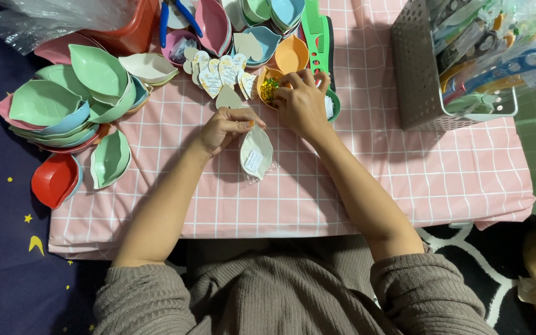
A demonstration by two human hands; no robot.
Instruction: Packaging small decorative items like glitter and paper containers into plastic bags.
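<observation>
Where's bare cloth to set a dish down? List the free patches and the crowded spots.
Free: the pink checked cloth between the right forearm and the grey basket, and the near strip by the red dish. Crowded: the far edge, with leaf dishes, paper tags and a green comb.

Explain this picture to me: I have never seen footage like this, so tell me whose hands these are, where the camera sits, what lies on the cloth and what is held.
There is one view, from a camera worn on a person's head, looking down at their own two bare hands. The left hand holds a cream leaf-shaped dish in a clear wrapper against the pink checked tablecloth. The right hand reaches into a small orange dish holding small green and yellow bits. Above lie a fan of leaf-shaped paper tags and a green comb. At left stand stacks of pastel leaf-shaped dishes and a red one; at right, a grey perforated basket of packaged items.
</observation>
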